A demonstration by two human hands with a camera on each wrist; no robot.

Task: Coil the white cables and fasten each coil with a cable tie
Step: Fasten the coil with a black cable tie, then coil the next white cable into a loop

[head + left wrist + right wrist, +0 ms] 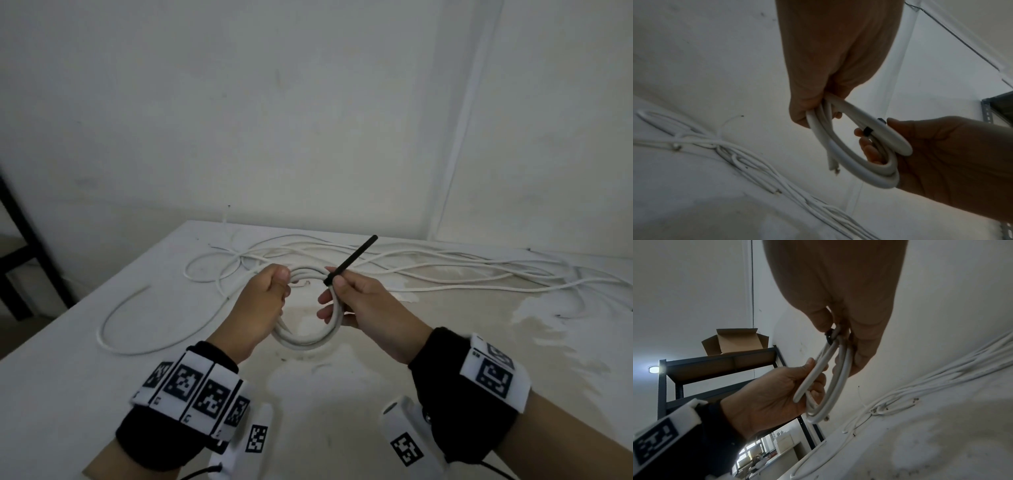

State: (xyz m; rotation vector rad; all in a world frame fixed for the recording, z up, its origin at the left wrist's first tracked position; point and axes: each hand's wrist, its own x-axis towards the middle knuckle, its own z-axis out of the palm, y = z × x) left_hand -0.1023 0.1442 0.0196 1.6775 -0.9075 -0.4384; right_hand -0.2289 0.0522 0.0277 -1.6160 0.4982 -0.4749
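Above the white counter (102, 342), the left hand (263, 308) clenches a small white cable coil (305, 337) while the right hand (363, 308) pinches its black plastic cable tie (352, 258); a loosened grip might let the springy loops unwind before the tie cinches.

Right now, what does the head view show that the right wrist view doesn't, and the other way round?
Only the head view shows the long free tail of the black cable tie sticking up and away from the right hand, plus a single loose cable curving on the table to the left. Only the right wrist view shows the tie's band wrapped around the coil's strands, and the shelving with an open cardboard box. Both show the white coil, the left hand gripping its far side, and uncoiled cables on the table.
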